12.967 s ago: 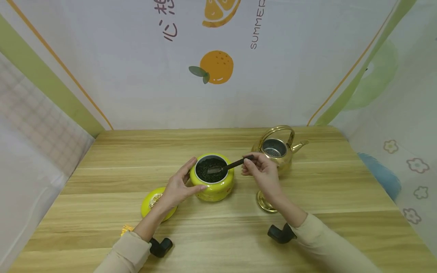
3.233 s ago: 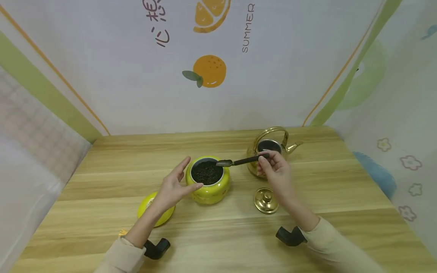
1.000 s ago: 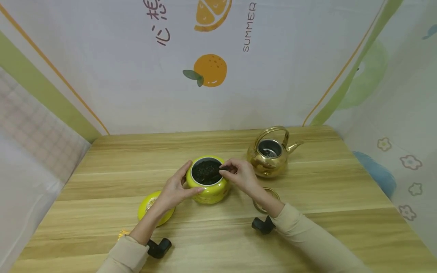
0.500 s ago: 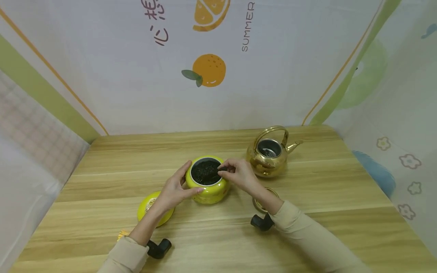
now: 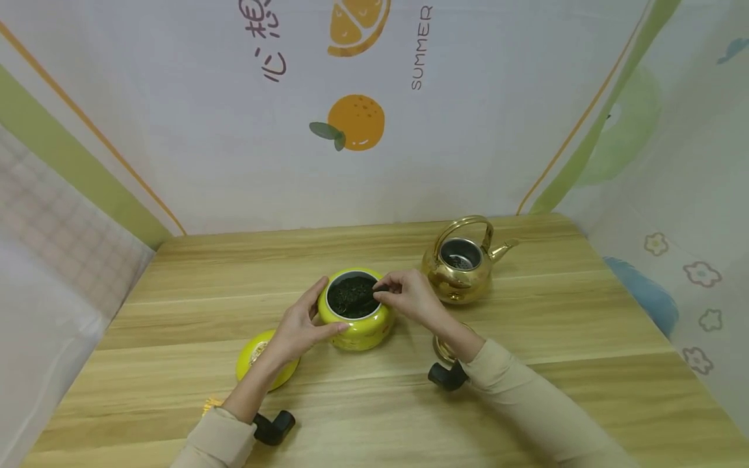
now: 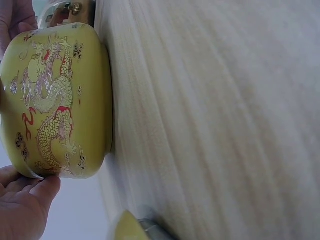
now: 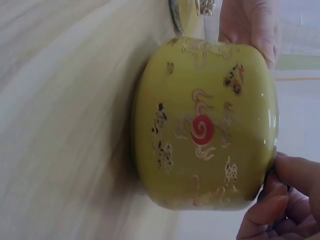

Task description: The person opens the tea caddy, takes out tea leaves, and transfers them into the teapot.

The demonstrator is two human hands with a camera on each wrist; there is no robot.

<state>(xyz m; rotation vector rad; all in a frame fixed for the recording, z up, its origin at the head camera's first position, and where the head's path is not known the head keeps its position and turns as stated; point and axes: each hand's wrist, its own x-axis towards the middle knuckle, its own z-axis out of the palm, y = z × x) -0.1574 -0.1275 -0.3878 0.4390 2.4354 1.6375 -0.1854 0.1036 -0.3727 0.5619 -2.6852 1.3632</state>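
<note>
A round yellow tea jar (image 5: 363, 337) stands uncovered on the wooden table, dark tea leaves (image 5: 346, 294) inside its white rim. My left hand (image 5: 297, 333) holds its left side between thumb and fingers. At the right rim, my right hand (image 5: 411, 299) pinches the dark handle of a tea scoop (image 5: 367, 299); the scoop's end is down among the leaves and hard to make out. In the left wrist view the jar wall (image 6: 60, 105) shows a dragon. The right wrist view has the right thumb and fingers (image 7: 295, 175) right at the rim.
A gold kettle (image 5: 456, 281) without its lid stands behind right, dark bits in its strainer. Its gold lid (image 5: 443, 349) lies partly under the right forearm. The yellow jar lid (image 5: 250, 359) lies left, by a yellow tassel (image 5: 212, 404). Black wrist mounts (image 5: 274, 429) sit at both wrists.
About three seconds ago the scoop was raised between jar and kettle; my right hand has since moved left and dipped it into the jar. Over the last second both hands barely move.
</note>
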